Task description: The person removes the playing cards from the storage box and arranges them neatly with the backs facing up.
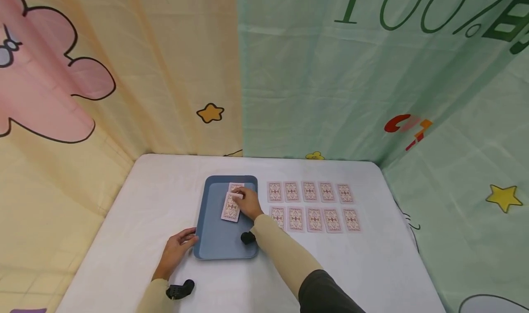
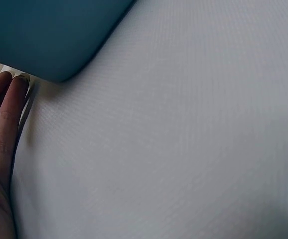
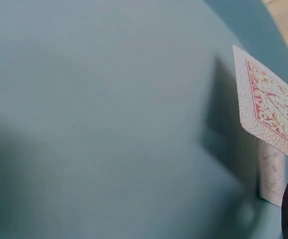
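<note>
Green "100%" print (image 1: 417, 9) on mint curtain (image 1: 314, 88), top right; dark green characters beside it cut off at edge, unreadable. Card backs (image 1: 310, 191): ornament only, no text.

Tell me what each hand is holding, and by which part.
The right hand holds one playing card by its far end, above the deck. The left hand holds nothing; its fingers touch the tray edge.

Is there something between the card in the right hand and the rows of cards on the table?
Nothing visible. The right hand holds a card over the tray; the rows lie just right of the tray, with only bare table between.
</note>
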Available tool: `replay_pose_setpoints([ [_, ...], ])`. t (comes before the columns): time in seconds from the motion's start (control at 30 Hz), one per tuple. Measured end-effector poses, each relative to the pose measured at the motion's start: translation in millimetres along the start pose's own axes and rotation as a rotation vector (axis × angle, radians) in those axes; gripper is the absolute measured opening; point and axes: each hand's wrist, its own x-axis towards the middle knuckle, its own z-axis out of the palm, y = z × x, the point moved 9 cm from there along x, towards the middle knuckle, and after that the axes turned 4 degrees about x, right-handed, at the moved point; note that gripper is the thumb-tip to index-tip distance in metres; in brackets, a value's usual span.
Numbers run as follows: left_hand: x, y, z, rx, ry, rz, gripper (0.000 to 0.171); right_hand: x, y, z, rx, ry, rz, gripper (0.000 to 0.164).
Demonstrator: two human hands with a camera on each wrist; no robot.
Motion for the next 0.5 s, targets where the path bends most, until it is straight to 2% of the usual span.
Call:
replay_pose_setpoints([
  [0.13,-0.6,-1.1,-1.1,0.009,0.001,0.005,0.046,-6,-2,-9,0.044,-0.006,-0.018,0.019],
  [0.3,-0.7,-4.1,-2.3,0.032,-0.004,-0.002,0.048,-20,-2,-24,0.130,0.001,-0.002,0.020],
  [0.5,1.6,-4.4,0.5,0.011,-0.013,-0.003,0.049,-45,-8,-52,0.204,0.003,-0.009,0.023],
])
